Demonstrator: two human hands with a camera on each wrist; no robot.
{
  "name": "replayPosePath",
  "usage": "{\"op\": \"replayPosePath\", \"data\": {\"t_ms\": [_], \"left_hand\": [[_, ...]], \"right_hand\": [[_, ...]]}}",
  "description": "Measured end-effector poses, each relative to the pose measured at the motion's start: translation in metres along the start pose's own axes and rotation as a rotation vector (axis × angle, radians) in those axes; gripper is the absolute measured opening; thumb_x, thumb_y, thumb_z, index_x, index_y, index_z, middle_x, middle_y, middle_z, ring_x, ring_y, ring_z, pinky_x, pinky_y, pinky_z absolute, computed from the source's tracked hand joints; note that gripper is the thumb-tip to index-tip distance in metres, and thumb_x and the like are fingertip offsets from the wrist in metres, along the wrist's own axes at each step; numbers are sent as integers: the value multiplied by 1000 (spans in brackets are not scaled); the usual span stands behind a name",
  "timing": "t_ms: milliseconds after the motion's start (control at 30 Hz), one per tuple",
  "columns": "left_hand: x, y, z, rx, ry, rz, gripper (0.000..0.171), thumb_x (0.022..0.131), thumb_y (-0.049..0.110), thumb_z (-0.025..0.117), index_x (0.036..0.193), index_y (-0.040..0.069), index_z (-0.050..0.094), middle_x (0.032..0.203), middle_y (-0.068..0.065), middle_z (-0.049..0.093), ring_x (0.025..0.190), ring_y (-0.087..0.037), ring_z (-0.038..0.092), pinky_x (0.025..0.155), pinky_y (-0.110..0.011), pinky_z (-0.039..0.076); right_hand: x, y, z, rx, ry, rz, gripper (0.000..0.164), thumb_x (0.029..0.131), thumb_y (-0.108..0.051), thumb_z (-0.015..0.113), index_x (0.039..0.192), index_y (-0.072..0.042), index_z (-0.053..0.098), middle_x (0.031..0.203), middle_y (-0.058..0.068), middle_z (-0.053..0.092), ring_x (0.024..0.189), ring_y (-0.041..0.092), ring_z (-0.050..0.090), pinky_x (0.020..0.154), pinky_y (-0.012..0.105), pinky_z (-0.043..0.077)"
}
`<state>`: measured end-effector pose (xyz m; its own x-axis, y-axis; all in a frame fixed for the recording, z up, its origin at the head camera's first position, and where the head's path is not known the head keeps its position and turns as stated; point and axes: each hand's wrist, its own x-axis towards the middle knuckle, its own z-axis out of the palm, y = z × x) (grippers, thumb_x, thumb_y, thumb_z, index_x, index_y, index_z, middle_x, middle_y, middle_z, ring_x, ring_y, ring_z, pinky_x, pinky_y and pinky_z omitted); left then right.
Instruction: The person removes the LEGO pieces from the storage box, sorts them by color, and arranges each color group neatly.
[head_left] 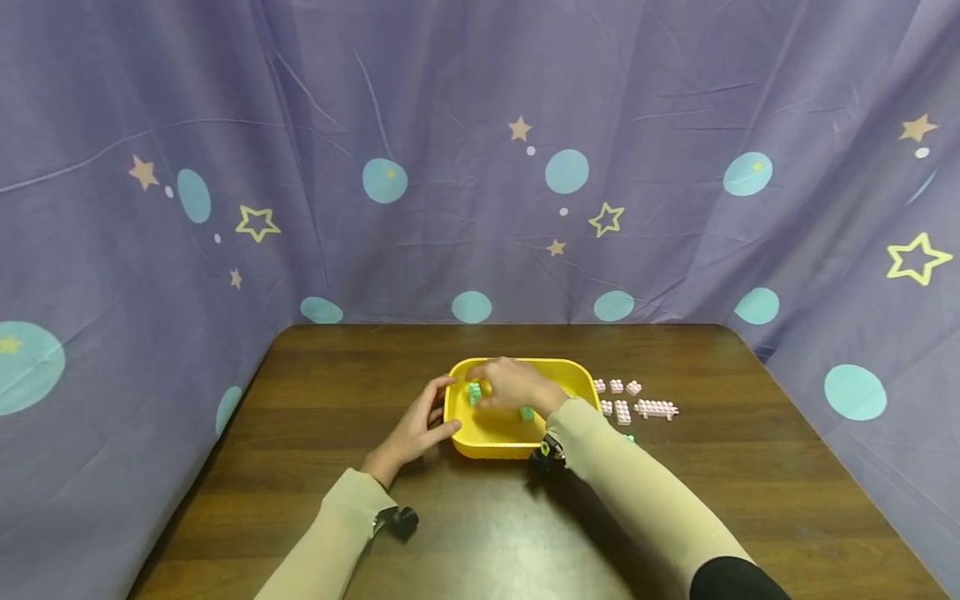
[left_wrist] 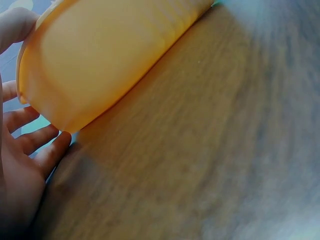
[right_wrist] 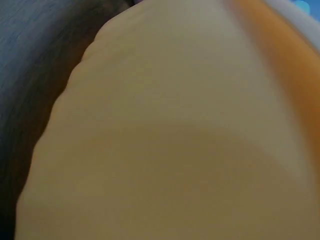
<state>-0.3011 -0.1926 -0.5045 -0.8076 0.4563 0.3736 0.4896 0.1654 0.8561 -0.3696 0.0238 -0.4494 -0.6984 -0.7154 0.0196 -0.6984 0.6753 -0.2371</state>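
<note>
- The left hand (head_left: 415, 429) is at the left end of the yellow tray (head_left: 480, 448). Its thumb is on the near left corner and its fingers curl over the left rim, so it holds the tray.
- In the left wrist view the fingers (left_wrist: 35, 140) lie under the round corner of the tray (left_wrist: 110, 55), just above the table (left_wrist: 200, 160).
- The tray sits in the middle of the table (head_left: 337, 500). Its long side runs left to right, so each hand meets it from its own side.
- Inside the tray, a green brick (head_left: 474, 392) lies at the far left, right at the fingertips of the right hand (head_left: 513, 385). I cannot tell if the fingers pinch it or only touch it.
- The right hand comes in over the near right rim and reaches left across the tray. It is the hand nearer to the bricks inside.
- A second green brick (head_left: 527, 413) lies in the tray just near the right wrist.
- The right wrist view shows only the blurry yellow tray wall (right_wrist: 175, 150), very close.
- Right of the tray, a few pink bricks (head_left: 630, 402) lie on the table, near the tray but not touching it. The right hand is closer to them than the left.
</note>
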Motion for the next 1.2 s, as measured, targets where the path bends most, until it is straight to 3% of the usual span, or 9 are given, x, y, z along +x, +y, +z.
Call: {"op": "replayPosePath", "data": {"t_ms": [67,233,400,500,767,1200], "left_hand": [[-1,3,0,3,5,-3,65,89,-3,63,143,-9,28,148,-31,29,134,-52,35,102,-61,41],[-1,-15,1,6,25,13,65,89,0,65,144,-2,30,150,-26,30,136,-48,36,102,-59,41],[0,-20,0,21,27,26,66,89,0,66,144,-3,30,149,-27,31,134,-48,38,101,-58,43],[-1,-16,0,26,23,26,67,89,-3,65,144,-7,28,149,-30,29,133,-51,37,100,-61,42],[-3,17,0,14,-9,19,64,88,-4,63,139,-17,27,145,-39,27,128,-57,37,97,-65,42],[0,18,0,9,-6,23,65,88,-5,63,140,-18,26,145,-40,27,128,-58,37,96,-67,41]], "right_hand": [[1,-2,1,-31,-10,6,50,80,-35,77,126,-21,65,114,-3,70,91,14,63,78,34,55],[3,-4,3,-83,-33,19,47,79,-38,77,122,-23,66,106,-6,70,86,13,61,74,35,54],[6,-4,6,-127,-37,30,46,79,-40,77,121,-25,67,105,-9,69,90,13,64,76,36,55],[7,-5,8,-144,-37,34,41,81,-36,75,119,-24,67,105,-8,70,91,15,66,74,36,56],[8,-7,13,-210,-15,26,33,82,-28,72,114,-25,69,109,-7,72,92,17,69,73,36,58],[9,-6,11,-222,-11,29,34,81,-24,73,114,-26,69,108,-5,72,91,20,69,72,37,58]]}}
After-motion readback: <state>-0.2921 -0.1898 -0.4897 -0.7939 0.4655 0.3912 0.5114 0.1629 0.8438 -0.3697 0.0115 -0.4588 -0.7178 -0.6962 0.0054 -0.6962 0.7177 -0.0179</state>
